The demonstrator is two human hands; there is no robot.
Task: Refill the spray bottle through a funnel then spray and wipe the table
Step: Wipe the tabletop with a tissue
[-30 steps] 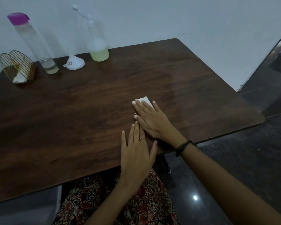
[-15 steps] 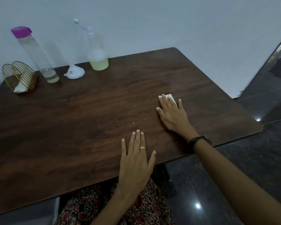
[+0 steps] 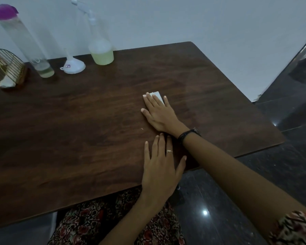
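A: What takes up most of the view?

B: A dark wooden bench [image 3: 78,131], with a pale wall behind it and a dark glossy floor on the right.

A: Where are the hands?

B: The right hand [image 3: 159,114] lies flat near the middle of the bench, its fingers [image 3: 149,99] straight and slightly spread, pressing on a folded white tissue [image 3: 157,95]. Only the far corner of the tissue shows past the fingertips. A dark band sits on that wrist. The left hand [image 3: 162,171] rests palm down at the near edge of the bench, fingers straight and close together, thumb out to the side, holding nothing. It wears a ring. Its fingertips lie just beside the right wrist.

A: And the bottles?

B: At the far left stands a tall clear bottle [image 3: 25,41] with a purple cap, a little yellowish liquid at its bottom. The spray bottle [image 3: 100,48] stands at the far edge to its right, with pale green liquid in its lower part and its white trigger head on.

A: Anything smaller?

B: A gold wire napkin holder [image 3: 7,68] sits in the far left corner with a white napkin in it. The white funnel [image 3: 73,65] stands mouth down on the bench between the two bottles, spout up.
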